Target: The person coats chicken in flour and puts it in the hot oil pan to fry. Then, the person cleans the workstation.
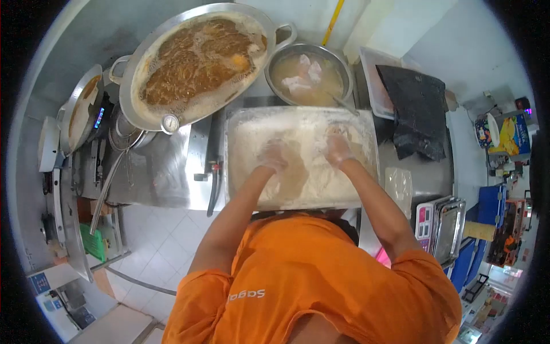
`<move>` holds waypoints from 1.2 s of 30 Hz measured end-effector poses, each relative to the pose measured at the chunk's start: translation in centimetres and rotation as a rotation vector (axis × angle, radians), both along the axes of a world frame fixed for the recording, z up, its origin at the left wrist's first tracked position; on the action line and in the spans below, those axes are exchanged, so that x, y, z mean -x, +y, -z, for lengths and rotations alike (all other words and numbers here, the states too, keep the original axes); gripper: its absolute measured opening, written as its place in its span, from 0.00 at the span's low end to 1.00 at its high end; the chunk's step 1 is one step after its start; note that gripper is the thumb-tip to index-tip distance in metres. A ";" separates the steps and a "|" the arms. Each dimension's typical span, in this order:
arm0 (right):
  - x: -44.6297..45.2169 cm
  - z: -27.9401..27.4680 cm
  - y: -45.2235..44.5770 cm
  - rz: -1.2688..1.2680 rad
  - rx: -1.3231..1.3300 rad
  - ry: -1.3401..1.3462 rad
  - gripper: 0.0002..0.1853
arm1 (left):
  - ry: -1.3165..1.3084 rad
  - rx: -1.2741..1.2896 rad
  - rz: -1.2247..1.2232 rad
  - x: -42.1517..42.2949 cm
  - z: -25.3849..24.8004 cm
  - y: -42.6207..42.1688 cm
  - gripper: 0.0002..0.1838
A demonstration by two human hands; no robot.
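A wide tray of pale flour (252,198) lies in front of me on the steel counter. My left hand (274,155), in a clear plastic glove, rests in the flour left of centre; its dusted fingers look stretched out, with no piece seen in them. To the right, my gloved right hand (337,148) is closed at a flour-coated piece of meat (346,131), partly hidden by the fingers and flour. Behind the tray stands a metal bowl (268,71) of cloudy liquid with pale raw meat pieces (303,71) in it.
A large two-handled pan (130,94) of bubbling oil, with a dial thermometer (170,123) at its rim, stands back left. Farther left are a strainer (121,127) and another pan (77,106). At right are a black plastic bag (412,109) and a scale (425,221).
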State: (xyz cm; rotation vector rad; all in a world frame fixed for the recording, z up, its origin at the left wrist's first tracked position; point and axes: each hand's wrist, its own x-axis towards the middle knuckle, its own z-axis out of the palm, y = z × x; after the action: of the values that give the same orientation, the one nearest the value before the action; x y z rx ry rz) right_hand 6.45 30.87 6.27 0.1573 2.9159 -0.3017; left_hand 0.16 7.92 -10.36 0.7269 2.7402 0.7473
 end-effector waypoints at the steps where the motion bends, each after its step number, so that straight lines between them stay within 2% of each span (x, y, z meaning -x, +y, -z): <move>1: -0.2 0.3 0.5 0.029 0.002 0.058 0.19 | 0.036 0.086 0.085 0.2 1.0 0.5 0.29; 3: 1.3 -2.3 1.6 0.056 -0.031 0.129 0.20 | -0.165 0.316 0.233 -1.4 -10.2 3.2 0.30; 4: 2.6 -4.9 2.1 0.071 -0.051 0.174 0.20 | -0.136 0.485 0.383 -1.7 -11.1 5.1 0.30; 5: 4.0 -8.5 1.8 0.077 0.070 0.236 0.20 | -0.104 0.655 0.530 -2.2 -11.5 6.6 0.30; 7: 9.1 -7.0 3.7 0.092 -0.012 0.345 0.18 | 0.085 0.323 0.367 -5.3 -7.4 7.5 0.28; 8: 12.1 -5.5 4.6 0.100 -0.046 0.395 0.18 | 0.009 0.307 0.437 -5.4 -9.2 7.4 0.25; 9: 15.4 -4.1 5.3 0.010 -0.094 0.306 0.17 | -0.073 0.290 0.504 -5.5 -11.0 7.3 0.22; 10: 19.1 -2.7 5.8 -0.077 -0.138 0.221 0.17 | -0.106 0.220 0.534 -5.9 -5.4 7.8 0.20; 12: 23.4 -0.1 5.6 -0.084 -0.073 0.180 0.16 | -0.177 0.083 0.597 -6.6 5.4 8.7 0.16; 14: 26.4 2.1 4.7 0.071 0.147 0.263 0.14 | -0.437 0.071 0.449 -6.1 -3.4 6.1 0.12; 15: 27.1 3.0 4.8 0.068 0.121 0.282 0.14 | -0.553 0.064 0.361 -5.7 -8.5 4.8 0.11; 17: 27.5 4.0 5.3 0.062 0.064 0.315 0.14 | -0.454 0.106 0.371 -5.2 -10.8 3.3 0.09; 18: 26.9 3.5 5.6 0.031 -0.006 0.230 0.14 | -0.411 0.123 0.376 -5.3 -11.2 2.4 0.10; 20: 25.0 1.8 6.2 -0.036 -0.155 0.058 0.14 | -0.205 0.024 0.271 -6.2 -6.3 -0.6 0.15; 21: 23.8 0.9 6.1 -0.014 -0.156 0.066 0.14 | -0.094 -0.030 0.218 -6.4 -4.6 -1.9 0.18; 24: 20.3 -0.7 5.9 0.043 -0.178 0.021 0.15 | 0.101 -0.163 0.028 -7.1 -8.6 -5.5 0.25; 27: 19.9 -1.3 6.1 0.086 -0.205 -0.116 0.15 | -0.051 -0.128 -0.183 -7.7 -13.3 -7.1 0.26; 30: 20.5 -0.9 6.8 0.209 -0.047 0.031 0.16 | 0.033 0.025 -0.382 -9.7 -18.1 -8.0 0.28; 31: 20.3 -0.9 7.2 0.243 -0.024 0.013 0.15 | -0.084 -0.044 -0.454 -10.3 -15.9 -9.1 0.28; 33: 17.7 -7.8 5.3 0.312 0.017 -0.023 0.13 | -0.218 -0.191 -0.549 -11.7 -9.1 -11.4 0.27; 35: 17.8 -6.4 6.3 0.279 -0.102 0.127 0.11 | -0.145 -0.351 -0.547 -13.1 -4.7 -12.2 0.27; 36: 17.6 -5.9 6.7 0.259 -0.161 0.199 0.10 | -0.072 -0.359 -0.533 -13.6 -4.5 -12.2 0.26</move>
State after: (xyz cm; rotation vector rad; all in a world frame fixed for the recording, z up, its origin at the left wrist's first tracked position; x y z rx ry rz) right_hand -11.17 37.52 12.15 0.5642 3.1167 -0.1261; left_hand 13.72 -4.24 -5.90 -0.0006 2.7808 1.3639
